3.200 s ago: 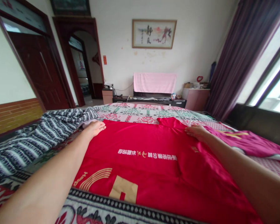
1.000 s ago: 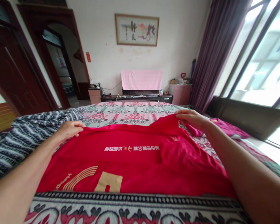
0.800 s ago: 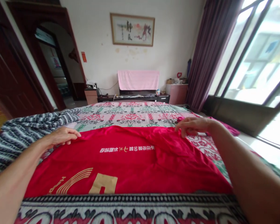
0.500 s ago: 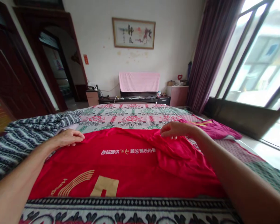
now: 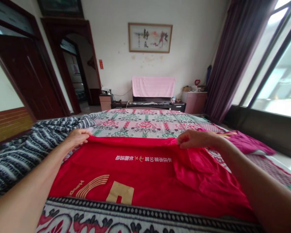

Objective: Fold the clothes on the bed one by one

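A red shirt (image 5: 145, 174) with white lettering and a gold emblem lies spread on the bed in front of me. My left hand (image 5: 77, 137) pinches its far left corner, fingers closed on the cloth. At the far right edge my right hand (image 5: 193, 139) grips the same top edge, fingers curled round a fold. The edge between both hands is lifted slightly off the floral bedspread (image 5: 145, 124). A folded-over flap of the shirt lies under my right forearm.
A black-and-white striped blanket (image 5: 26, 149) is bunched at the left. A magenta garment (image 5: 244, 144) lies at the right near the window. A patterned blanket border (image 5: 135, 216) runs along the near edge. Beyond the bed stand a low cabinet with a pink towel (image 5: 153, 86) and a doorway.
Both hands went from lying flat on the shirt to gripping its far edge. My right hand drew the right side inward, folding it over, and now lifts the edge.
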A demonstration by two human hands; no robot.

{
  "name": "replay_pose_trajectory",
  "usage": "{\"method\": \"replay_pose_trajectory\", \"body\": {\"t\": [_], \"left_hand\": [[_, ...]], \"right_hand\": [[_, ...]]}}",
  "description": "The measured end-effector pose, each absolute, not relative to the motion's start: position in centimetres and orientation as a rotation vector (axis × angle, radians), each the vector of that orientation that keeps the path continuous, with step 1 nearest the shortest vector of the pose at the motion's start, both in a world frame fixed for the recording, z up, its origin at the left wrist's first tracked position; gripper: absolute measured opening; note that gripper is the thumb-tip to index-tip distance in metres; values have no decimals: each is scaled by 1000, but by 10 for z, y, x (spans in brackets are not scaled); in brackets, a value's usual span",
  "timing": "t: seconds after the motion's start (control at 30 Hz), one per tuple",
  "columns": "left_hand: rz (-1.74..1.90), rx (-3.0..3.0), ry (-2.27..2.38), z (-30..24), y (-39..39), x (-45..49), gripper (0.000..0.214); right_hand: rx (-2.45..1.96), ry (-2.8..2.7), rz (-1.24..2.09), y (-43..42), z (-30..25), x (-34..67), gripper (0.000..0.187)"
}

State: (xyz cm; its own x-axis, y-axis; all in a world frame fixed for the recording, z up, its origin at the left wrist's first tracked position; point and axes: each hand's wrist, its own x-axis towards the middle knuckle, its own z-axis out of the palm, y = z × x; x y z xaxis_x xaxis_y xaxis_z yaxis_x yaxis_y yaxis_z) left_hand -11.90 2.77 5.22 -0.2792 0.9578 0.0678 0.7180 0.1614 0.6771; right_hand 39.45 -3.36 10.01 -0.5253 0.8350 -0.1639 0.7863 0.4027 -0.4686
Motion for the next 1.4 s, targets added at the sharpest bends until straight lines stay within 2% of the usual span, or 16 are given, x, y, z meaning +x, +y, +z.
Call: {"method": "replay_pose_trajectory", "body": {"t": [0.2,0.33,0.47,0.57,0.77,0.93,1.07,1.13,1.2,1.27,1.33,1.4], "left_hand": [[672,1585,2142,56,18,-115,32],[419,1627,2134,68,6,-110,33],[388,1684,2374,73,9,-115,27],[333,1731,2497,73,13,-120,22],[232,1600,2430,72,7,-114,39],[161,1660,2379,71,7,-108,22],[141,1686,2365,73,5,-103,17],[159,1686,2328,74,1,-100,20],[194,1677,2266,74,-3,-96,20],[227,1658,2212,73,-4,-96,28],[236,1650,2191,70,-2,-99,43],[267,1649,2164,69,1,-105,51]], "right_hand": [[-1444,-2640,979,-42,100,381,14],[-1465,-2558,1185,-49,104,372,20],[-1531,-2479,1062,-45,101,377,26],[-1565,-2446,1008,-37,94,383,24],[-1722,-2545,1049,-35,88,389,22],[-1775,-2544,1119,-41,90,382,23],[-1832,-2640,942,-48,91,369,40],[-1876,-2678,789,-51,89,361,42],[-1913,-2714,618,-54,87,353,29],[-1873,-2785,432,-56,86,346,11],[-1770,-2860,333,-56,87,345,11],[-1695,-2865,369,-55,90,348,14]]}}
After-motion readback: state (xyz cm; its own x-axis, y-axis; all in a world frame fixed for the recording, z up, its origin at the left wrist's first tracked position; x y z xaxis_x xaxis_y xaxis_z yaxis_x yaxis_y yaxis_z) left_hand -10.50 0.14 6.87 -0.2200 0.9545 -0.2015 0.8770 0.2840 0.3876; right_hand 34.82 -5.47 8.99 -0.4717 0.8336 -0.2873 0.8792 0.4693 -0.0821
